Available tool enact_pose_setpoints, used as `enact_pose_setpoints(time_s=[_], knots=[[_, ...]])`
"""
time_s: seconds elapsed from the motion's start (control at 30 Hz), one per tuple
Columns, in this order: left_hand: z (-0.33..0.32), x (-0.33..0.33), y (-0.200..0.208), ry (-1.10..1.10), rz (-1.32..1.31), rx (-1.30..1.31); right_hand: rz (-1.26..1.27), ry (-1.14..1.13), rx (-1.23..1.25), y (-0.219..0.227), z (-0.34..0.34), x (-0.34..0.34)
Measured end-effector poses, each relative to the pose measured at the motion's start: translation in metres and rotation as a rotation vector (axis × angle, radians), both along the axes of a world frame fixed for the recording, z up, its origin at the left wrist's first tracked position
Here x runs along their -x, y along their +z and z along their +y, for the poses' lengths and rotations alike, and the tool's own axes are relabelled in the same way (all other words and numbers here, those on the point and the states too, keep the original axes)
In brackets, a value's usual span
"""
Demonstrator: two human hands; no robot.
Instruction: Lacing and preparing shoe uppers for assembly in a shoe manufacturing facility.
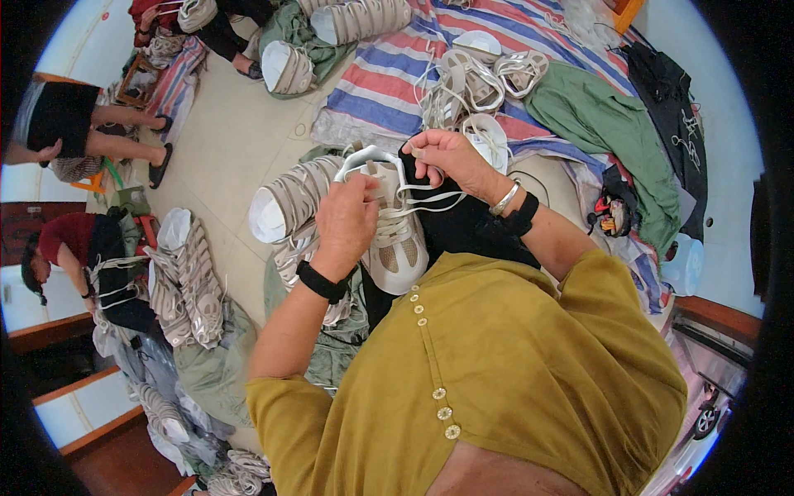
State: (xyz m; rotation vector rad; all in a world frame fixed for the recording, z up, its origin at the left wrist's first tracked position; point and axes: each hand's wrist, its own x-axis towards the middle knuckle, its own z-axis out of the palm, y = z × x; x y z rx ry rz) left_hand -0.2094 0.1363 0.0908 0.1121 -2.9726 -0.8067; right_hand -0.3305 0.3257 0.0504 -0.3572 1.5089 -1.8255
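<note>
One beige shoe point(395, 258) lay over dark trousers point(470, 236), between the person's arms, its toe toward the olive shirt point(513, 347). White laces point(399, 220) crossed its front, so the lower part looked threaded, while long loose lengths trailed rightward, leaving the top seemingly unfinished. The left hand point(347, 217) curled its fingers against the shoe's upper, their exact hold hidden; the right hand point(453, 159) brought thumb and forefinger into a narrow pinch, though whether on a lace one could not tell. Just to the left, more shoes point(304, 188) lay in a row
</note>
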Motion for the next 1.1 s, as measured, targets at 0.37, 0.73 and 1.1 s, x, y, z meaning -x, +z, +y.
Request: enact_pose_setpoints(time_s=[0.37, 0.73, 1.1], knots=[[0.017, 0.01, -0.002, -0.406, 0.352, 0.71, -0.02, -0.001, 0.031, -0.001, 0.006, -0.001], [0.009, 0.012, -0.002, -0.375, 0.309, 0.006, -0.045, -0.015, 0.059, -0.004, 0.005, 0.002], [0.012, -0.014, 0.098, -0.147, 0.667, -0.147, -0.043, -0.029, 0.014, 0.004, 0.006, -0.002]])
